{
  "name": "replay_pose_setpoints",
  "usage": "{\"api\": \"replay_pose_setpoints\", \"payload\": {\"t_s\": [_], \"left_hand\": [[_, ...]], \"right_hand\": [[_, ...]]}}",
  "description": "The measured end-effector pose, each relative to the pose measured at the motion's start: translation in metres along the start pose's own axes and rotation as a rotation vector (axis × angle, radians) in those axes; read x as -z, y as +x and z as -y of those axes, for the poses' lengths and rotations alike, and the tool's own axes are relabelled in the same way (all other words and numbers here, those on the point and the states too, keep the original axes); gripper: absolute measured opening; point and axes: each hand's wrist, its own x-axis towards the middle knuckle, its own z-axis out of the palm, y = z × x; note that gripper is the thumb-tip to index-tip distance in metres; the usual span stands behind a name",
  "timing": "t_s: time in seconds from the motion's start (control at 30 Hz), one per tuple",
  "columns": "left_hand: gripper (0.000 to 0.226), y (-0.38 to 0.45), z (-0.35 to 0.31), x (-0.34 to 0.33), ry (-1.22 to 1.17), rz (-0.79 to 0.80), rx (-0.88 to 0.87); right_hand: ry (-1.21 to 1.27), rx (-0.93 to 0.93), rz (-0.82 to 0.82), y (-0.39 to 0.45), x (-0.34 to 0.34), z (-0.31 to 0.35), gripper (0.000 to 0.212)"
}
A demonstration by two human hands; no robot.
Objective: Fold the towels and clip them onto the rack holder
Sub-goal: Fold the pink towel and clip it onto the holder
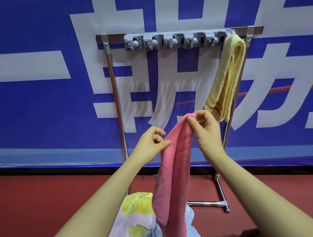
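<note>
A pink towel (174,176) hangs folded lengthwise in front of me. My right hand (206,130) pinches its top fold. My left hand (151,141) pinches its left edge a little lower. Behind them stands a metal rack (115,95) with a grey clip holder (174,40) on its top bar. A folded yellow towel (225,80) hangs clipped at the holder's right end. The other clips hold nothing.
A pile of loose towels (137,217), pale pink, yellow-green and light blue, lies on the red floor (44,199) below my arms. The rack's foot (220,194) juts out at lower right. A blue and white banner (34,102) stands behind the rack.
</note>
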Motion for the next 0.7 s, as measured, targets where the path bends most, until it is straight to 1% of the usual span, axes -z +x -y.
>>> {"api": "replay_pose_setpoints", "payload": {"t_s": [0.07,0.13,0.2,0.3,0.47,0.53,0.57,0.63,0.7], "left_hand": [[0.021,-0.003,0.010,0.000,0.010,-0.005,0.029],[0.015,-0.005,0.017,0.000,0.044,-0.014,0.069],[0.014,-0.006,0.022,-0.003,0.059,-0.041,0.106],[0.003,-0.007,0.020,-0.009,-0.003,-0.066,0.112],[0.022,0.001,0.002,-0.034,-0.110,0.036,0.011],[0.029,0.006,-0.004,-0.044,-0.097,0.063,-0.028],[0.028,0.008,-0.008,-0.048,-0.087,0.078,-0.041],[0.017,0.010,-0.012,-0.053,-0.091,0.094,-0.045],[0.004,0.011,-0.012,-0.057,-0.114,0.089,-0.013]], "right_hand": [[-0.004,-0.003,-0.050,0.004,0.004,0.000,0.008],[-0.005,-0.022,-0.103,0.006,0.007,0.000,0.010],[0.025,-0.040,-0.146,0.007,0.010,0.003,0.010],[0.030,-0.030,-0.131,0.007,0.014,0.008,0.010],[-0.034,-0.006,-0.079,0.006,0.017,0.007,0.007],[-0.033,0.001,-0.072,0.007,0.018,0.008,0.007],[-0.036,0.011,-0.065,0.007,0.019,0.009,0.008],[-0.031,0.025,-0.067,0.009,0.021,0.010,0.009],[-0.010,0.029,-0.095,0.011,0.025,0.011,0.010]]}}
